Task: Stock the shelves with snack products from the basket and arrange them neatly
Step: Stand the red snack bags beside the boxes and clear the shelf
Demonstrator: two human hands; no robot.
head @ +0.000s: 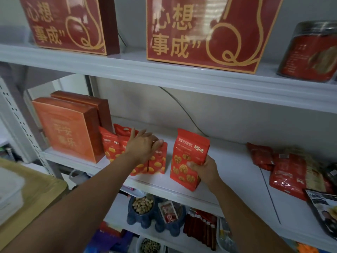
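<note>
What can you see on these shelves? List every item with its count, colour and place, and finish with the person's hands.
gift boxes: two, red with gold lettering, top shelf
tub: one, red label, top shelf right
orange boxes: two, orange, middle shelf left, one behind the other
standing pouches: at least three, red with yellow pictures, middle shelf beside the orange boxes
walnut pouch: one, red, upright at the middle shelf's front edge
flat packets: several, red, lying on the middle shelf right
peanut bowl: one, blue, lower shelf
shelves: at least three boards, white
left hand: rests flat on the standing pouches
right hand: grips the walnut pouch
</note>
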